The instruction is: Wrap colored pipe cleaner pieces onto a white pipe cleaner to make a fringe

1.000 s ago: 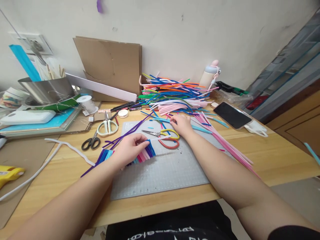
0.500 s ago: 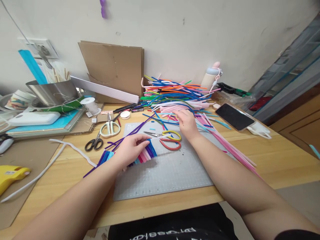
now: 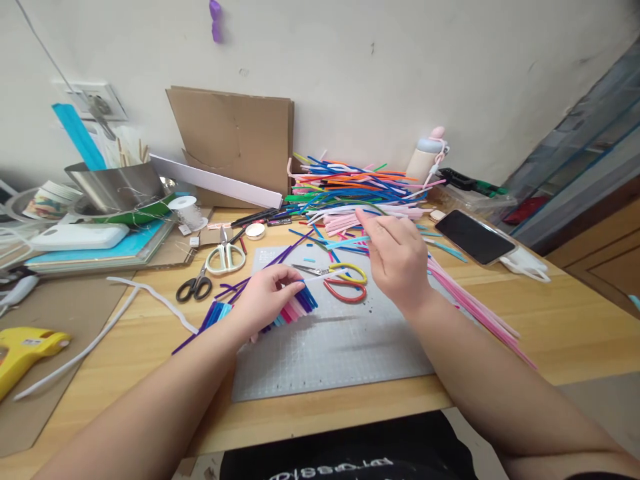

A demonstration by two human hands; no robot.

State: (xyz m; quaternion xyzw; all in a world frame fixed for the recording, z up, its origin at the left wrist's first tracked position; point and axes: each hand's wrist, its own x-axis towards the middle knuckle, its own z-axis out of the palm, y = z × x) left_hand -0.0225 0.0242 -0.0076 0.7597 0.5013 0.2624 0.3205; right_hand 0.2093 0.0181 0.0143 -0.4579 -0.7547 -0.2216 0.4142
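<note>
My left hand [image 3: 270, 297] is closed on a woven strip of pipe cleaners [image 3: 295, 310] in blue, purple, pink and light blue. A white pipe cleaner [image 3: 327, 274] sticks out from it to the right. My right hand [image 3: 400, 257] is raised above the grey cutting mat [image 3: 325, 360], its fingers pinched together on a light blue pipe cleaner [image 3: 347, 244]. Between the hands, scissors with yellow and red handles [image 3: 345, 283] lie on the mat. Behind my right hand is a large heap of coloured pipe cleaners [image 3: 360, 187].
Black-handled scissors [image 3: 194, 288] and white-handled scissors [image 3: 225, 259] lie left of the mat. A yellow glue gun [image 3: 30, 350] is at far left. A phone [image 3: 475, 237] and pink pipe cleaners [image 3: 475, 310] are at right. Cardboard [image 3: 235, 143] leans on the wall.
My right hand has drawn back from the heap toward me, now with a light blue pipe cleaner in its fingers. My left hand keeps its hold on the woven strip. The view has shifted slightly.
</note>
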